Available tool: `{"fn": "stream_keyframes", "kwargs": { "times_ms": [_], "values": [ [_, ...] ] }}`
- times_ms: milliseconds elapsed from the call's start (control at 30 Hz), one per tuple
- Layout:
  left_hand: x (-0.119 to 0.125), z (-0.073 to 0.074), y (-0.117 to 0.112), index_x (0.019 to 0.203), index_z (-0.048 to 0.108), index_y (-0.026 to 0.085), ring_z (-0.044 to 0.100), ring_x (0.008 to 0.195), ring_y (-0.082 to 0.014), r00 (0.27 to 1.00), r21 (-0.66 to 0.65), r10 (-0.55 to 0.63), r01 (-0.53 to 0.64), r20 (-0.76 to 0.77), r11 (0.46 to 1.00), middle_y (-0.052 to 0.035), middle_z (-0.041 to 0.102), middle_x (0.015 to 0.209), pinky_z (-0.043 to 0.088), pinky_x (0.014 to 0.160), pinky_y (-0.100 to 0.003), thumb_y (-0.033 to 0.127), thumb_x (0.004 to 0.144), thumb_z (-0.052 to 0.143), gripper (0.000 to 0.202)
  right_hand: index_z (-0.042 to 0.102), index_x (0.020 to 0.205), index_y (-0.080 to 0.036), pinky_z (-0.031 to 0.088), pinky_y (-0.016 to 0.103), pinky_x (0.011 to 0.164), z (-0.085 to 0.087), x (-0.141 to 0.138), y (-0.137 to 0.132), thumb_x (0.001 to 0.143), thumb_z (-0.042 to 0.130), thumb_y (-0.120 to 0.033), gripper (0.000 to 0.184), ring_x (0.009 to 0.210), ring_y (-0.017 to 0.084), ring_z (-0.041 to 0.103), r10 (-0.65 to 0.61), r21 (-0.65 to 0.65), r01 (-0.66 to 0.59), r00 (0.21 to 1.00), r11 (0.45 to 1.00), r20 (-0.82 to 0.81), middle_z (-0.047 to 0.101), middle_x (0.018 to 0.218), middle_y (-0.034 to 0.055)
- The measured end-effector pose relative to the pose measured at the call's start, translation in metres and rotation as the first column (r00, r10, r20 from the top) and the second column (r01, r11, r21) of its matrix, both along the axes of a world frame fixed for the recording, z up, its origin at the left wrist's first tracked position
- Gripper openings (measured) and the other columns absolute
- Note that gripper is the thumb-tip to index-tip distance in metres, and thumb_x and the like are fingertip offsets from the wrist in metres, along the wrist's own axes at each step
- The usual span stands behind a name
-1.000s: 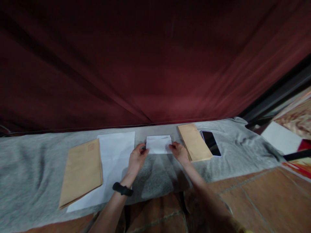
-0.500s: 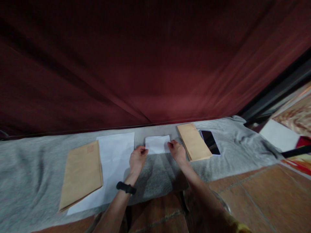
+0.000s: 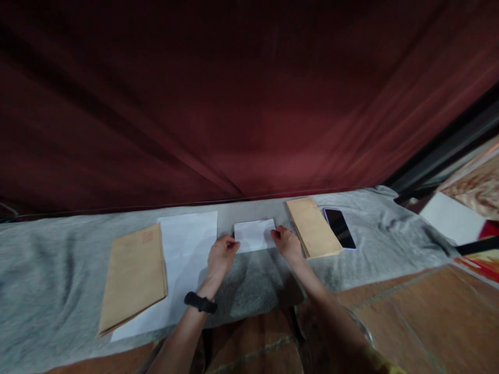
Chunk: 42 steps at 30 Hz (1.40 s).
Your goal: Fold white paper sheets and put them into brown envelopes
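Observation:
Between my two hands is a small folded sheet of white paper, lying low over the grey cloth. My left hand, with a black band on the wrist, pinches its left edge. The right edge is pinched between the thumb and fingers of my right hand. To the left, larger white sheets lie flat, partly under a big brown envelope with a reddish mark in its corner. Just right of my right hand rests a stack of narrow brown envelopes.
A phone with a dark screen lies beside the narrow envelopes. Grey cloth covers the long surface. A dark red curtain hangs behind it. Brown floor tiles show in front, and printed boards stand at the far right.
The folded paper's near edge has tipped slightly, lower on the left. Both hands keep their pinch on it, and the whole view has shifted a little.

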<state>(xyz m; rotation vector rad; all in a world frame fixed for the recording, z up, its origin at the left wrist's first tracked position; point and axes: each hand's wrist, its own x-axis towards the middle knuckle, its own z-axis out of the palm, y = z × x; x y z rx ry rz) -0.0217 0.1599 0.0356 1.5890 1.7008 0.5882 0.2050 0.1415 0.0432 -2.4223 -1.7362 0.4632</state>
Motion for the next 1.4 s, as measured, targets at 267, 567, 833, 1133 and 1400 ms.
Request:
{"fn": "stream_keyframes", "kwargs": {
  "times_ms": [267, 567, 833, 1133, 1400],
  "values": [
    [0.002, -0.001, -0.002, 0.079, 0.067, 0.024, 0.068, 0.074, -0.0157, 0.996, -0.017, 0.020, -0.022, -0.085, 1.000, 0.0016, 0.072, 0.075, 0.042, 0.064, -0.025, 0.026, 0.086, 0.066, 0.008, 0.070, 0.116, -0.022, 0.051, 0.027, 0.076, 0.000, 0.000, -0.004, 0.105, 0.046, -0.041, 0.032, 0.097, 0.023, 0.075, 0.015, -0.009, -0.014, 0.999, 1.000, 0.046, 0.078, 0.102, 0.0097],
    [0.006, 0.007, -0.005, 0.088, 0.069, 0.026, 0.069, 0.083, -0.0181, 0.988, -0.025, 0.043, -0.047, -0.151, 0.999, -0.0005, 0.076, 0.086, 0.043, 0.067, -0.025, 0.030, 0.088, 0.063, 0.007, 0.067, 0.116, -0.019, 0.052, 0.028, 0.075, 0.007, -0.008, -0.004, 0.106, 0.046, -0.040, 0.032, 0.094, 0.025, 0.076, 0.018, -0.008, -0.017, 0.994, 1.000, 0.106, 0.078, 0.100, 0.0140],
    [0.006, 0.007, -0.001, 0.087, 0.071, 0.027, 0.070, 0.084, -0.0180, 0.985, -0.056, 0.046, -0.056, -0.168, 0.997, -0.0004, 0.076, 0.086, 0.044, 0.068, -0.025, 0.032, 0.087, 0.065, 0.008, 0.064, 0.119, -0.016, 0.052, 0.028, 0.073, 0.011, -0.015, -0.009, 0.108, 0.040, -0.038, 0.034, 0.090, 0.025, 0.076, 0.036, 0.042, -0.044, 0.986, 0.998, 0.163, 0.078, 0.099, 0.0162],
    [0.008, 0.010, 0.000, 0.088, 0.072, 0.025, 0.070, 0.085, -0.0185, 0.979, -0.085, 0.036, -0.054, -0.200, 0.995, -0.0021, 0.076, 0.091, 0.045, 0.070, -0.026, 0.033, 0.087, 0.065, 0.010, 0.061, 0.119, -0.014, 0.051, 0.031, 0.072, 0.008, -0.021, -0.011, 0.109, 0.034, -0.036, 0.037, 0.091, 0.026, 0.075, 0.039, 0.062, -0.053, 0.977, 0.997, 0.210, 0.076, 0.103, 0.0182],
    [0.012, 0.025, -0.006, 0.094, 0.071, 0.025, 0.071, 0.095, -0.0218, 0.960, -0.080, 0.007, -0.031, -0.281, 0.996, -0.0039, 0.077, 0.099, 0.046, 0.072, -0.028, 0.032, 0.090, 0.062, 0.012, 0.061, 0.122, -0.012, 0.053, 0.033, 0.073, 0.003, -0.022, -0.012, 0.108, 0.035, -0.032, 0.035, 0.093, 0.027, 0.074, 0.046, 0.098, -0.069, 0.974, 0.993, 0.221, 0.075, 0.104, 0.0188]
  ]
}}
